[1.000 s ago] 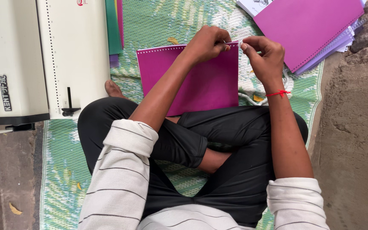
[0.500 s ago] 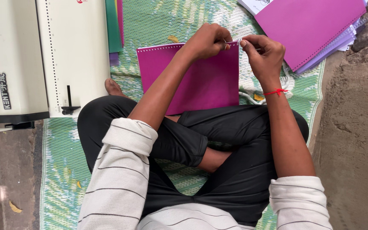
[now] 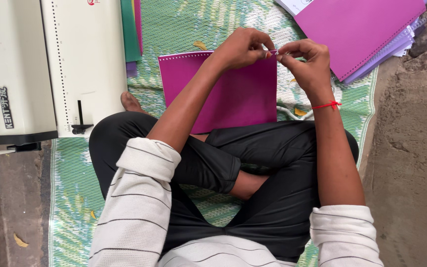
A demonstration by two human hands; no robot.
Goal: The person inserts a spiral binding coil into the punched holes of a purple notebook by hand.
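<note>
magenta booklet (image 3: 233, 94) — green-and-white leaf-patterned mat (image 3: 193, 24) — cream machine (image 3: 50, 64), red wrist thread (image 3: 326, 105).

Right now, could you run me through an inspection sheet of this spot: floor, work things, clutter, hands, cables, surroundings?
Surface: green patterned mat on bare earth.
Job's things: magenta punched booklet lies before the crossed legs; a thin wire at its top right corner.
Clutter: purple cover stack at top right; green sheets beside the machine.
Hands: left hand and right hand pinch at the booklet's top right corner.
Cables: nothing seen.
Surroundings: cream binding machine at left; dirt ground at right.
</note>
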